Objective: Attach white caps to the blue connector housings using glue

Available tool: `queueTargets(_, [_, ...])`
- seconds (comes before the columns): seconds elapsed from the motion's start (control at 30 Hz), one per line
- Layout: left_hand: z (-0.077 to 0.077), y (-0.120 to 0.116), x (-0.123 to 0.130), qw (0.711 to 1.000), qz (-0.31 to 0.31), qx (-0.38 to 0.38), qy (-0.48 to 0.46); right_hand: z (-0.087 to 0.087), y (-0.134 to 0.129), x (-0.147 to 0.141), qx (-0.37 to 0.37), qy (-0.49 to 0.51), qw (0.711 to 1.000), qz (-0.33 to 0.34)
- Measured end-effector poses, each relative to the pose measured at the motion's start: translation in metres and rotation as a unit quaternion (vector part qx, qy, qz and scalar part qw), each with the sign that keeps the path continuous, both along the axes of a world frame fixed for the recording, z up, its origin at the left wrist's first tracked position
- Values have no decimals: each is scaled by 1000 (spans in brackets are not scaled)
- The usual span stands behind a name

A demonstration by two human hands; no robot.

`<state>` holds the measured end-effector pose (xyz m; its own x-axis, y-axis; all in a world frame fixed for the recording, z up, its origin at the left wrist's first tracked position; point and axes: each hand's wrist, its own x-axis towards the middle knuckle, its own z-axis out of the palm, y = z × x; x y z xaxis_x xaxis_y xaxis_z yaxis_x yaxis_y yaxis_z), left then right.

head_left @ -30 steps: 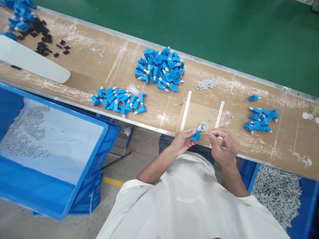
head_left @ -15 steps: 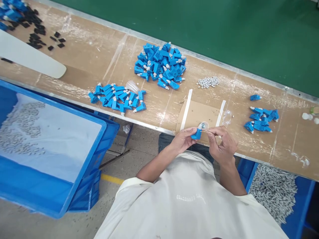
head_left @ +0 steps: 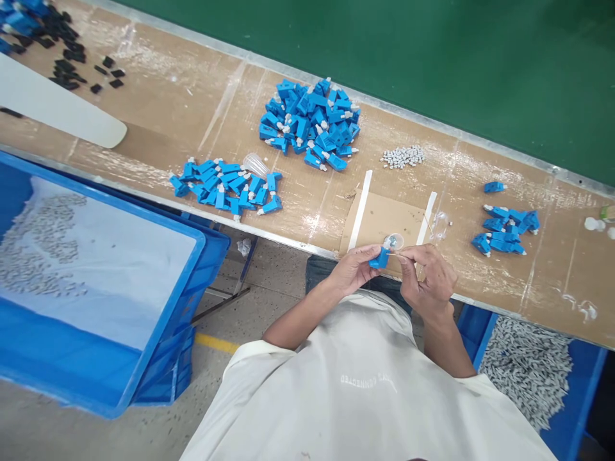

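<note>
**While the left hand [head_left: 356, 269] grips a blue part [head_left: 379, 259], the right hand [head_left: 430, 275] pinches a thin stick [head_left: 394, 255] at its side**

Bench [head_left: 163, 96] first: long, brown-topped, shiny, running across the view with a green surface [head_left: 384, 38] beyond its far edge. Blue crate [head_left: 62, 349] below it at left, white sheet [head_left: 125, 275] inside, small pale pieces [head_left: 43, 243] spread over that. Second blue crate [head_left: 582, 384] below at right, heaped with grey pieces [head_left: 526, 371].

On the bench: pale rounded panel [head_left: 62, 105] entering from the left, black pieces [head_left: 67, 67] scattered behind it. Big pile of blue parts [head_left: 310, 125] near the far edge, flatter batch [head_left: 230, 186] near the front edge with a clear plastic cup [head_left: 254, 164] at its back, smaller group [head_left: 507, 232] well to the right. Cardboard mat [head_left: 384, 211] in front of the person, white tape strip [head_left: 360, 208] down its left, another on its right.

Hands: both at the front edge, by the mat. Left fingers closed round the blue part. Right thumb and forefinger closed on the stick, which points left at the part; can't tell if the tip touches.

Small stuff: white bits [head_left: 402, 157] heaped beyond the mat. Blue part sits between the hands, clear round dish [head_left: 394, 241] just past it, bluish contents too small to identify.
</note>
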<state>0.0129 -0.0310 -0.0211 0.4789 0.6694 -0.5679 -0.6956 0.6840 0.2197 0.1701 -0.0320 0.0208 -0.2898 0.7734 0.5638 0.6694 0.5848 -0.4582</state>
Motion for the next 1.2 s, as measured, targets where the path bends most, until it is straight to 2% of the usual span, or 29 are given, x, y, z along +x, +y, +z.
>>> queueTargets(0.13, [-1,0,0,1000,8,-5,-1,-1,-1,-1,-15,60,998,-24])
queueTargets(0.33, [-4,0,-1,1000,1,-15,2,-6,-5,18,-50,183,975,-113])
queueTargets(0.47, [-3,0,-2,1000,1,-17,-8,-15,3,30,-69,153,976,-142])
queueTargets(0.67, [-5,-1,-3,1000,9,-8,-19,-34,14,27,-109,73,987,-88])
queueTargets(0.77, [-9,-2,-2,1000,2,1,-18,-35,21,36,-89,51,989,-105])
queueTargets(0.83, [-12,-3,-1,1000,0,3,-15,-34,35,46,-73,40,988,-129])
queueTargets(0.93, [-14,-1,2,1000,2,11,-22,-35,75,58,-71,4,988,-135])
queueTargets(1.1, [-14,0,5,998,1,39,-41,-42,157,46,-109,-117,986,-41])
queueTargets(1.2, [-16,-2,8,998,19,52,-37,-44,186,30,-120,-198,973,2])
